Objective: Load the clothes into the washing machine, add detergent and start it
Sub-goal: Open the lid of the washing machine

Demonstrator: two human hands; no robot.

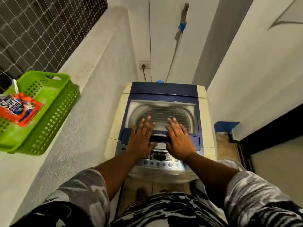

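At lower centre: control panel (161,159) with button row. Just beyond, left hand (142,136) and right hand (179,137) lie flat, fingers straight, grasping nothing, on closed lid (162,115) of washing machine (205,115), flanking dark handle recess (158,138). Judgement: lid rigid, smooth, hinged at rear; lift at recess. Left of frame: green basket (54,112) holding detergent packet (19,108), soft, light. Clothes not visible.

Blue-lidded cream washing machine (161,122), green perforated basket (54,115), orange-red, seemingly blue-labelled detergent packet (19,108), grey camouflage sleeves (85,189)
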